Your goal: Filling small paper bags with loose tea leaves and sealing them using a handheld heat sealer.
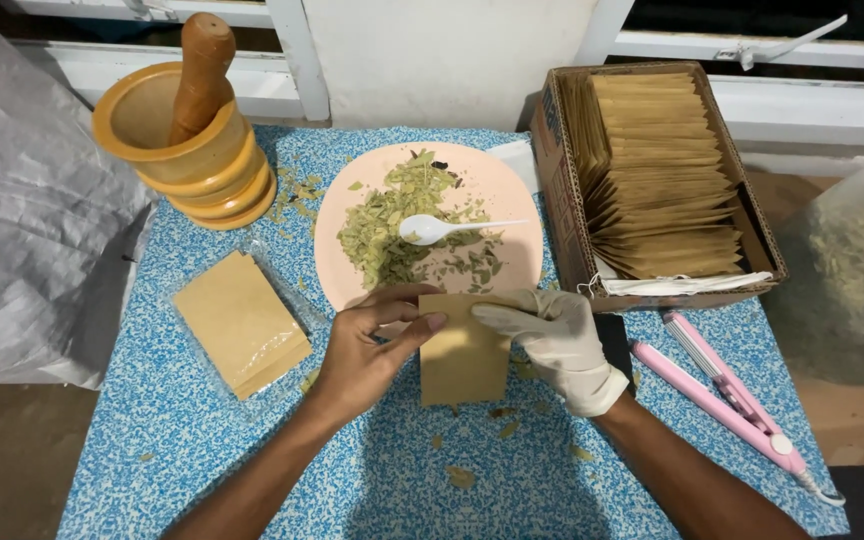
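A small brown paper pouch (463, 360) is held upright over the blue speckled table (202, 450), near its middle. My bare left hand (372, 350) pinches the pouch's top left edge with thumb and fingers. My right hand (557, 345), in a white glove, grips the pouch's top right edge. Just beyond the hands sits a pale pink plate (497, 180) with a heap of dried green leaves (397, 225). A white plastic spoon (432, 229) lies on the leaves.
A wooden mortar with a pestle (187, 130) stands at the back left. A stack of brown pouches in clear wrap (240, 322) lies left. A cardboard box of pouches (657, 180) stands right, with a pink heat sealer (727, 395) in front. Leaf crumbs are scattered on the table.
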